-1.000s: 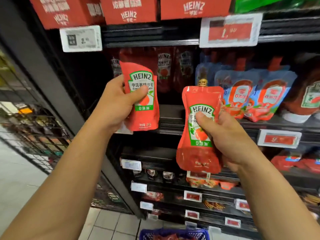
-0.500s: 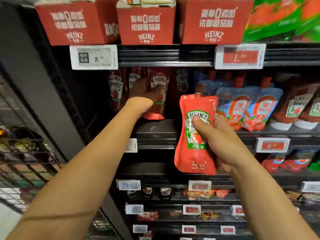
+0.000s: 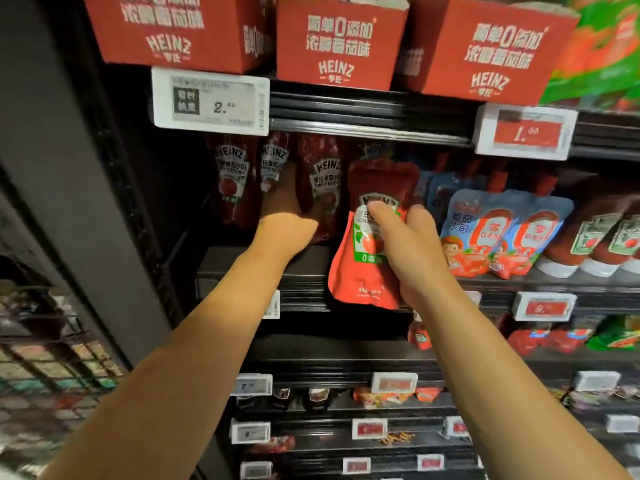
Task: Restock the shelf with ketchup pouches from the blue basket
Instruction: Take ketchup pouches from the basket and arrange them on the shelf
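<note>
My left hand (image 3: 282,209) reaches deep into the shaded shelf (image 3: 263,261) and holds a red Heinz ketchup pouch (image 3: 323,192) upright among the pouches standing there; its fingers are partly hidden in the dark. My right hand (image 3: 412,251) grips a second red Heinz ketchup pouch (image 3: 370,244) just in front of the shelf edge, thumb across its green label and spout pointing up. Two more Heinz pouches (image 3: 230,181) stand to the left of my left hand. The blue basket is out of view.
Blue tomato sauce pouches (image 3: 498,233) and upside-down ketchup bottles (image 3: 599,244) fill the same shelf to the right. Red Heinz cartons (image 3: 339,43) sit on the shelf above, with price tags (image 3: 211,102) on its edge. A dark upright post (image 3: 69,168) borders the left.
My left hand has pushed its pouch into the shelf row and stays there. My right hand has brought its pouch up and closer to the shelf. The view has tilted upward.
</note>
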`<move>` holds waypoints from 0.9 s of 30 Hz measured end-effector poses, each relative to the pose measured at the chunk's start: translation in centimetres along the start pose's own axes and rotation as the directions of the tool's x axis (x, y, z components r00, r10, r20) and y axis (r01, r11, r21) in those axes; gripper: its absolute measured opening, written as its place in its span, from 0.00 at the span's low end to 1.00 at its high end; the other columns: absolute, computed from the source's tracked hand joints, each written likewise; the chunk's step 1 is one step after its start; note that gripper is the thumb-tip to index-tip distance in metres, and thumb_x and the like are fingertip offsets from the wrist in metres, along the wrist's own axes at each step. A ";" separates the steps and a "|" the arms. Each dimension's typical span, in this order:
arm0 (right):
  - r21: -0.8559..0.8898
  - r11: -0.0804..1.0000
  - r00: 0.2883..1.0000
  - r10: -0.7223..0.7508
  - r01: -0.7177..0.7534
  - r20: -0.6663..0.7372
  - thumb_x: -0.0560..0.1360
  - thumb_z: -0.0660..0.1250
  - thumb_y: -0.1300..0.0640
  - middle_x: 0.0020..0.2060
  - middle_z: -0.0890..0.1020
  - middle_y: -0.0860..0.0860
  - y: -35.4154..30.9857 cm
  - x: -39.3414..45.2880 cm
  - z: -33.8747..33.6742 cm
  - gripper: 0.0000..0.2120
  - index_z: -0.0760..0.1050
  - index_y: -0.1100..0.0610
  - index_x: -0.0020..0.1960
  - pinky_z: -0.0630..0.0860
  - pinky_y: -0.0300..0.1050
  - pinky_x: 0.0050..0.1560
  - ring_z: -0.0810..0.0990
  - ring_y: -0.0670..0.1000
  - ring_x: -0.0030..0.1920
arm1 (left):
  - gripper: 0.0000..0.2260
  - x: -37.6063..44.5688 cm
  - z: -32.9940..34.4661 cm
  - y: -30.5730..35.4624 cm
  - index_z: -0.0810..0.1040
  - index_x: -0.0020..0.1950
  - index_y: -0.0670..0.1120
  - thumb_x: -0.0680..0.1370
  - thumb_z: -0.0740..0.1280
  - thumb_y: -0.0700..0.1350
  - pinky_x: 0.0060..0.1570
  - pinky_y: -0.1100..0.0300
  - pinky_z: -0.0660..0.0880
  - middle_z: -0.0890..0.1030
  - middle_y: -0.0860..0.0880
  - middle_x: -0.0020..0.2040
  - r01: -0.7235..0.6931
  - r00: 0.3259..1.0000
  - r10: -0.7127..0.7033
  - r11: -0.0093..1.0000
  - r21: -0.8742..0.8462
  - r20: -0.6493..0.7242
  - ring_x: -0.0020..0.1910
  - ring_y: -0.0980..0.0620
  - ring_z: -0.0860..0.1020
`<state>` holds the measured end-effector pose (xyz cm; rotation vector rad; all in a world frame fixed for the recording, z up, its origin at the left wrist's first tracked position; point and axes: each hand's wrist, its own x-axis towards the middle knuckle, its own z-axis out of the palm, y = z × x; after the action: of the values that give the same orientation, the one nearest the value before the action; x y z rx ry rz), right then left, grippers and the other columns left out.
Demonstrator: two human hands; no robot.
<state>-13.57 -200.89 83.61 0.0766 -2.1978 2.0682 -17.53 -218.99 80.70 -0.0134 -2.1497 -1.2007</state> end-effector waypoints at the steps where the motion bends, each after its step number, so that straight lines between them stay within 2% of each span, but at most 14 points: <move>1: -0.032 0.999 0.999 -0.012 0.011 -0.047 0.65 0.69 0.40 0.34 0.83 0.47 -0.2 0.7 0.7 0.19 0.75 0.54 0.45 0.81 0.50 0.39 0.84 0.49 0.37 | 0.33 0.0 -0.1 0.0 0.65 0.78 0.46 0.76 0.75 0.49 0.64 0.57 0.74 0.79 0.45 0.67 -0.005 1.000 0.005 1.000 -0.019 0.003 0.64 0.47 0.78; 3: -0.098 0.995 0.991 -0.045 0.032 -0.124 0.63 0.66 0.40 0.31 0.81 0.47 -0.4 2.0 1.6 0.19 0.75 0.55 0.40 0.81 0.54 0.41 0.82 0.51 0.36 | 0.32 0.1 -0.1 -0.1 0.65 0.78 0.45 0.77 0.74 0.48 0.65 0.55 0.74 0.79 0.43 0.67 -0.023 1.000 0.023 1.000 -0.006 -0.007 0.65 0.46 0.78; 5: -0.176 0.984 0.989 -0.045 0.019 -0.144 0.64 0.63 0.38 0.32 0.81 0.49 -0.7 3.1 2.3 0.21 0.77 0.57 0.37 0.81 0.58 0.45 0.82 0.55 0.37 | 0.31 0.1 -0.2 -0.1 0.66 0.77 0.46 0.77 0.73 0.50 0.63 0.61 0.71 0.79 0.43 0.66 -0.044 0.999 0.044 0.999 0.018 -0.018 0.64 0.47 0.78; 7: -0.217 0.976 0.990 -0.012 -0.019 -0.138 0.64 0.61 0.33 0.46 0.84 0.53 -0.6 3.9 2.8 0.30 0.80 0.55 0.51 0.80 0.58 0.55 0.82 0.58 0.47 | 0.29 0.1 -0.1 -0.2 0.67 0.75 0.46 0.77 0.73 0.50 0.59 0.69 0.68 0.79 0.46 0.65 -0.065 0.997 0.066 0.997 0.033 -0.032 0.61 0.52 0.77; 8: -0.230 0.973 0.988 -0.039 0.004 -0.149 0.66 0.61 0.32 0.53 0.83 0.54 -0.4 4.2 3.1 0.32 0.78 0.52 0.60 0.77 0.56 0.60 0.81 0.59 0.53 | 0.28 0.1 -0.1 -0.2 0.68 0.74 0.45 0.77 0.73 0.49 0.57 0.73 0.66 0.79 0.48 0.63 -0.072 0.997 0.073 0.997 0.036 -0.038 0.59 0.55 0.77; 9: -0.234 0.971 0.982 -0.098 0.058 -0.161 0.69 0.61 0.33 0.58 0.82 0.53 -0.2 4.7 3.3 0.30 0.75 0.50 0.64 0.75 0.54 0.63 0.80 0.58 0.58 | 0.27 0.1 -0.2 -0.1 0.69 0.74 0.45 0.77 0.73 0.48 0.55 0.77 0.65 0.79 0.51 0.61 -0.075 0.996 0.076 0.997 0.028 -0.040 0.58 0.57 0.76; 11: -0.225 0.963 0.966 -0.191 0.150 -0.173 0.73 0.62 0.38 0.61 0.81 0.54 -0.3 5.5 3.7 0.27 0.74 0.53 0.66 0.74 0.51 0.63 0.79 0.58 0.61 | 0.27 0.1 -0.2 -0.1 0.70 0.73 0.44 0.77 0.74 0.47 0.54 0.81 0.63 0.78 0.52 0.59 -0.077 0.996 0.077 0.997 0.009 -0.039 0.58 0.60 0.73; 13: -0.243 0.949 0.952 -0.248 0.202 -0.181 0.72 0.60 0.40 0.60 0.82 0.57 -0.7 6.5 4.1 0.28 0.74 0.56 0.66 0.73 0.47 0.60 0.79 0.60 0.61 | 0.28 0.2 -0.2 -0.1 0.69 0.74 0.43 0.77 0.73 0.48 0.56 0.79 0.62 0.80 0.47 0.62 -0.076 0.996 0.077 0.997 0.029 -0.045 0.61 0.59 0.71; 15: -0.295 0.929 0.935 -0.289 0.222 -0.207 0.71 0.59 0.39 0.60 0.82 0.58 -0.7 7.2 4.4 0.32 0.73 0.58 0.67 0.70 0.44 0.54 0.79 0.62 0.60 | 0.29 0.2 -0.2 0.1 0.69 0.74 0.42 0.77 0.73 0.48 0.57 0.79 0.60 0.79 0.44 0.65 -0.074 0.996 0.077 0.996 0.052 -0.054 0.61 0.62 0.69; 17: -0.347 0.908 0.923 -0.320 0.235 -0.212 0.72 0.61 0.38 0.60 0.82 0.59 -0.1 7.1 4.6 0.34 0.69 0.59 0.70 0.71 0.45 0.52 0.80 0.62 0.59 | 0.27 0.1 -0.3 0.3 0.71 0.73 0.41 0.77 0.74 0.47 0.57 0.77 0.63 0.79 0.44 0.64 -0.085 0.994 0.089 0.994 0.062 -0.065 0.59 0.63 0.72; 20: -0.372 0.892 0.934 -0.327 0.257 -0.141 0.69 0.70 0.36 0.52 0.82 0.50 1.3 6.3 5.0 0.38 0.64 0.55 0.69 0.76 0.42 0.48 0.83 0.54 0.52 | 0.24 0.1 -0.5 0.7 0.73 0.70 0.42 0.77 0.73 0.49 0.64 0.56 0.74 0.80 0.43 0.64 -0.071 0.996 0.075 0.995 0.069 -0.052 0.62 0.46 0.78; 22: -0.414 0.873 0.937 -0.329 0.257 -0.112 0.63 0.73 0.34 0.48 0.78 0.44 1.8 6.0 5.0 0.40 0.63 0.53 0.65 0.76 0.40 0.45 0.81 0.48 0.47 | 0.24 0.2 -0.6 0.9 0.73 0.70 0.42 0.77 0.73 0.49 0.64 0.50 0.75 0.80 0.43 0.63 -0.060 0.997 0.063 0.997 0.054 -0.046 0.63 0.44 0.79; 25: -0.508 0.825 0.945 -0.321 0.247 -0.062 0.64 0.73 0.32 0.55 0.80 0.50 1.8 6.0 4.6 0.45 0.62 0.56 0.69 0.80 0.48 0.51 0.81 0.55 0.55 | 0.24 0.0 -0.7 1.1 0.73 0.70 0.42 0.77 0.74 0.47 0.64 0.48 0.75 0.80 0.43 0.63 -0.042 0.998 0.044 0.998 0.036 -0.040 0.63 0.44 0.79; 27: -0.620 0.751 0.956 -0.292 0.225 -0.007 0.68 0.67 0.28 0.62 0.78 0.57 1.8 5.7 4.2 0.48 0.58 0.58 0.73 0.78 0.52 0.57 0.79 0.61 0.60 | 0.25 0.0 -0.8 1.1 0.72 0.71 0.41 0.76 0.73 0.46 0.64 0.48 0.75 0.80 0.42 0.64 -0.031 0.999 0.032 0.999 0.036 -0.034 0.64 0.44 0.79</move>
<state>-19.66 -204.69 82.29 0.1928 -2.5023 1.1087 -16.75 -219.00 81.78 -0.0106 -2.1324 -1.1367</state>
